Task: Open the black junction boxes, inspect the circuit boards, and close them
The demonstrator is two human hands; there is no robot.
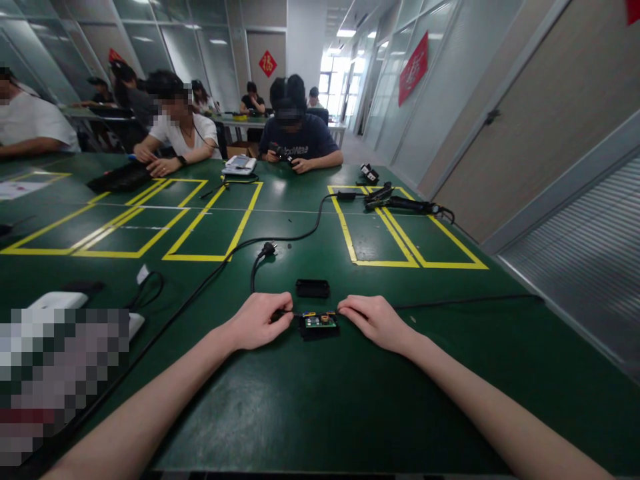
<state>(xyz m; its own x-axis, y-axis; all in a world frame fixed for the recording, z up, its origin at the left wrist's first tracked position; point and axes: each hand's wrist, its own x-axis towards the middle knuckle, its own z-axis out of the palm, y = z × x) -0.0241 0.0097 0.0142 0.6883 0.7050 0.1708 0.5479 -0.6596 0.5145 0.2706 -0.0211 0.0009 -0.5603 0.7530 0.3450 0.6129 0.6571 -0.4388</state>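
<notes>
A green circuit board [317,323] sits in an open black case [320,333]; left hand [263,321] and right hand [376,323] pinch its cords [465,303]. A red sign [268,64] reads 福.

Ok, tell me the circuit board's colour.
The circuit board is green, seen best in the head view.

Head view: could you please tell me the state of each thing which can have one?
Left hand: closed in a pinch at the circuit board's left end
Right hand: closed in a pinch at its right end
Circuit board: exposed
Black case half: open, under the board
Other case half: off, lying apart beyond the board
Plug: unplugged, on the table
Ceiling light: lit
</notes>
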